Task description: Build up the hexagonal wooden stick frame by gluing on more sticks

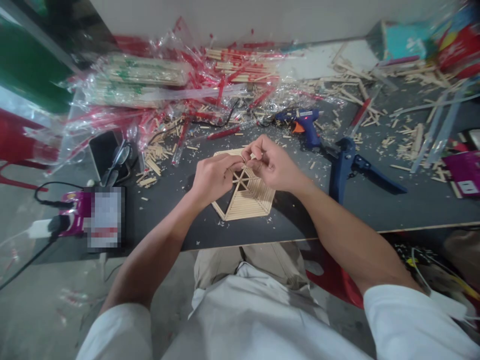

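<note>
A hexagon-shaped panel of glued wooden sticks [252, 201] lies on the dark table [375, 205] in front of me. My left hand [212, 177] and my right hand [272, 163] meet just above its far part. Both have their fingers pinched together on a short thin wooden stick [243, 159] held between them over the panel's spokes. The stick is mostly hidden by my fingertips.
A blue glue gun [304, 125] and a blue cutter [350, 167] lie to the right. Bags of sticks in clear and red wrapping [146, 80] pile up at the back. A phone [103, 152], glasses [119, 160] and a purple device [75, 220] sit left. Stick offcuts litter the table.
</note>
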The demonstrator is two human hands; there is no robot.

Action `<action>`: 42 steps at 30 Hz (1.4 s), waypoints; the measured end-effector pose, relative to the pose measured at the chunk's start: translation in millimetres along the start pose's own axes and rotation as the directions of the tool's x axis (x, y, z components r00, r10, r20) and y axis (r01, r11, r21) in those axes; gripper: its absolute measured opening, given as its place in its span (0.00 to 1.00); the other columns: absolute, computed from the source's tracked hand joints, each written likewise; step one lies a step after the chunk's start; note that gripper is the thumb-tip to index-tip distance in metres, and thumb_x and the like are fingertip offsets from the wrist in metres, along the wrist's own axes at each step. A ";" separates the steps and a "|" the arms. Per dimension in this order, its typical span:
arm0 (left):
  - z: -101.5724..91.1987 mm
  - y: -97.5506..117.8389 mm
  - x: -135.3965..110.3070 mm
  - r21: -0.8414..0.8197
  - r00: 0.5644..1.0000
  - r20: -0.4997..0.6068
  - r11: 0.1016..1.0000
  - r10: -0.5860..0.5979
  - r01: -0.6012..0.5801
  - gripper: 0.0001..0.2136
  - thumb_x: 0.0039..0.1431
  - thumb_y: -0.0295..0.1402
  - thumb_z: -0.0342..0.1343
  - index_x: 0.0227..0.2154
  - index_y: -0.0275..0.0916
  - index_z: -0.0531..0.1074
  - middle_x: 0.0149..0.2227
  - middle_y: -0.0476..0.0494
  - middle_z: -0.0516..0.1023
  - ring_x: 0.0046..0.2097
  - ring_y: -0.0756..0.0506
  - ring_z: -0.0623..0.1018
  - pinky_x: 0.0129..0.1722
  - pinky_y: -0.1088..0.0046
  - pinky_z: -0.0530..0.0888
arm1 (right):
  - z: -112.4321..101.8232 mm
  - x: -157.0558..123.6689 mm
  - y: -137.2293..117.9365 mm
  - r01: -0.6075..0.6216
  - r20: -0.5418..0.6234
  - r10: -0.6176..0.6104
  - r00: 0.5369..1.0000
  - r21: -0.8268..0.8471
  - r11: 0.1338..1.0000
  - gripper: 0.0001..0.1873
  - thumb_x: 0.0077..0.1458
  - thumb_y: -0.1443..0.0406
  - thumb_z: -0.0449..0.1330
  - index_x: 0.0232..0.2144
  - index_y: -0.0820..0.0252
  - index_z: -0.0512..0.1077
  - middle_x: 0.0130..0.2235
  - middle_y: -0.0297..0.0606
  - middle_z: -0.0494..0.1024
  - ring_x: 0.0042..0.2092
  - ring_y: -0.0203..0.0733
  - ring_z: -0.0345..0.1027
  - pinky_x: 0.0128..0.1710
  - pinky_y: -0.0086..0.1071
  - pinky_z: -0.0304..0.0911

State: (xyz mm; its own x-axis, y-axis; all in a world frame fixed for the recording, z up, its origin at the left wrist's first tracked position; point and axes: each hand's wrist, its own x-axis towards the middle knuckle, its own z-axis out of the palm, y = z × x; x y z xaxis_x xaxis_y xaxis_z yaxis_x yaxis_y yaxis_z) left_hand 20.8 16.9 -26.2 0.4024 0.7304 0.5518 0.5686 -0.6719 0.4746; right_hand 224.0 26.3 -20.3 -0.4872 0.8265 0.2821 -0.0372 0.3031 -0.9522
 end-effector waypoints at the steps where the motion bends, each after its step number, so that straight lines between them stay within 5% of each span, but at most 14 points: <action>1: 0.3 1.1 0.1 -0.002 1.000 -0.002 1.000 -0.009 0.009 0.12 0.68 0.28 0.53 0.36 0.39 0.83 0.31 0.45 0.84 0.32 0.49 0.81 0.32 0.75 0.71 | 0.1 0.2 -0.3 -0.006 0.000 0.006 1.000 -0.004 1.000 0.20 0.64 0.59 0.63 0.33 0.52 0.53 0.35 0.30 0.63 0.30 0.33 0.50 0.28 0.31 0.52; 6: 2.1 6.5 0.3 0.006 0.998 -0.011 0.998 -0.057 0.057 0.13 0.69 0.29 0.52 0.37 0.40 0.83 0.32 0.45 0.85 0.33 0.49 0.82 0.34 0.74 0.72 | -0.3 -0.2 -0.2 -0.018 0.008 0.018 1.000 -0.028 0.999 0.21 0.66 0.54 0.61 0.33 0.51 0.51 0.35 0.31 0.62 0.30 0.34 0.49 0.27 0.31 0.50; 14: 6.0 12.0 -1.5 0.032 0.993 -0.009 0.992 -0.119 0.119 0.12 0.69 0.30 0.53 0.38 0.40 0.84 0.31 0.46 0.85 0.32 0.49 0.81 0.33 0.74 0.72 | 0.1 -1.6 0.8 0.004 0.060 -0.008 0.998 0.073 0.997 0.16 0.68 0.61 0.58 0.33 0.51 0.52 0.36 0.29 0.57 0.27 0.32 0.45 0.23 0.30 0.48; 21: 2.2 13.5 1.9 -0.053 0.989 -0.031 0.988 -0.144 0.143 0.11 0.68 0.29 0.54 0.34 0.39 0.82 0.28 0.47 0.84 0.29 0.49 0.80 0.32 0.74 0.73 | 4.8 -5.6 -0.4 -0.015 0.031 0.011 0.999 0.129 0.992 0.19 0.69 0.54 0.57 0.33 0.51 0.51 0.37 0.30 0.57 0.25 0.29 0.45 0.21 0.29 0.49; 27: -1.4 10.1 5.9 -0.148 0.989 -0.034 0.979 -0.147 0.141 0.11 0.69 0.30 0.54 0.33 0.38 0.81 0.28 0.47 0.84 0.29 0.50 0.81 0.32 0.75 0.75 | 2.7 -4.1 5.2 -0.038 -0.134 0.043 0.990 0.035 0.999 0.22 0.67 0.45 0.56 0.36 0.50 0.53 0.42 0.33 0.61 0.24 0.28 0.44 0.21 0.32 0.50; 35: 2.3 6.9 4.3 -0.225 0.989 -0.015 0.964 -0.149 0.142 0.12 0.70 0.31 0.53 0.33 0.38 0.80 0.29 0.46 0.84 0.33 0.49 0.83 0.35 0.74 0.77 | 0.5 -5.5 4.1 -0.014 -0.024 0.011 1.000 -0.127 0.992 0.20 0.69 0.43 0.52 0.43 0.51 0.57 0.41 0.35 0.60 0.31 0.35 0.53 0.29 0.34 0.57; 42: 0.3 8.0 5.2 -0.206 0.990 0.020 0.968 -0.142 0.143 0.13 0.71 0.32 0.53 0.33 0.38 0.80 0.28 0.47 0.83 0.29 0.51 0.80 0.32 0.75 0.74 | 1.4 -5.4 -2.5 -0.055 -0.075 0.043 0.996 -0.169 0.984 0.18 0.70 0.45 0.52 0.43 0.52 0.62 0.35 0.32 0.64 0.31 0.36 0.58 0.30 0.33 0.57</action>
State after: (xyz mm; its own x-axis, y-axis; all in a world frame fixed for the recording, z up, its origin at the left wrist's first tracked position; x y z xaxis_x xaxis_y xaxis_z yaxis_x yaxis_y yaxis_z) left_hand 27.7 15.4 -19.7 0.3315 0.8207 0.4653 0.4601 -0.5712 0.6797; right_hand 225.5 20.4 -19.6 -0.4216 0.8719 0.2492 0.1377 0.3332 -0.9328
